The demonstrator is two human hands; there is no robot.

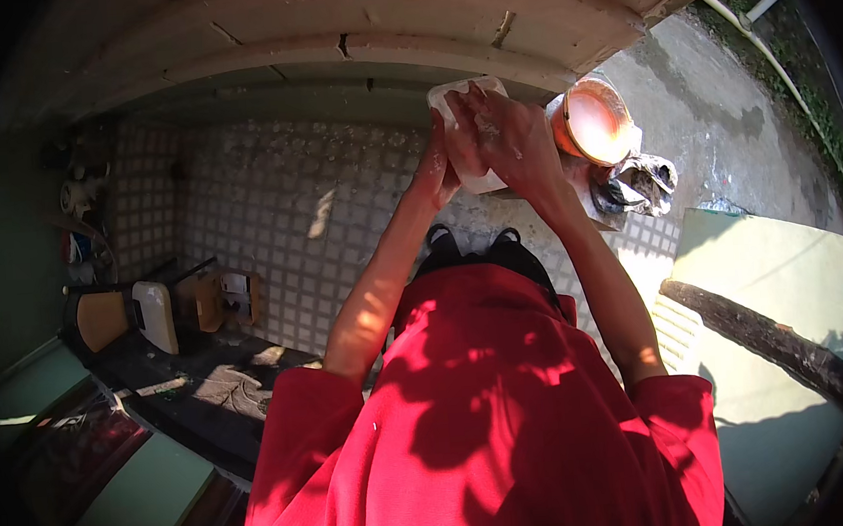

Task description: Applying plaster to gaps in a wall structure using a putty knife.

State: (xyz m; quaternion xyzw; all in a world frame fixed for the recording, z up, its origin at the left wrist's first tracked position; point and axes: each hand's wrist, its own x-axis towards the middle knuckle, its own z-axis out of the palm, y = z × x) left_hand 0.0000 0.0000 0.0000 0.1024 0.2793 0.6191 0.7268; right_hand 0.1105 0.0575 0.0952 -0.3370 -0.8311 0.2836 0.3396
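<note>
My two hands meet above the tiled floor, close under the wall ledge, around a pale rectangular plastic tub. My left hand is pressed along the tub's left side, its fingers mostly hidden. My right hand bends over the tub from the right, its fingers curled across it. White residue marks the skin of both hands. What lies inside the tub is hidden behind the fingers. Just right of my right hand stands an orange bucket with pale, milky contents.
A crumpled dark-and-white cloth or bag lies beside the bucket. Overhead runs a broad ledge. To the left are a wooden chair and a dark table with dry scraps. A log rests on a pale slab at right.
</note>
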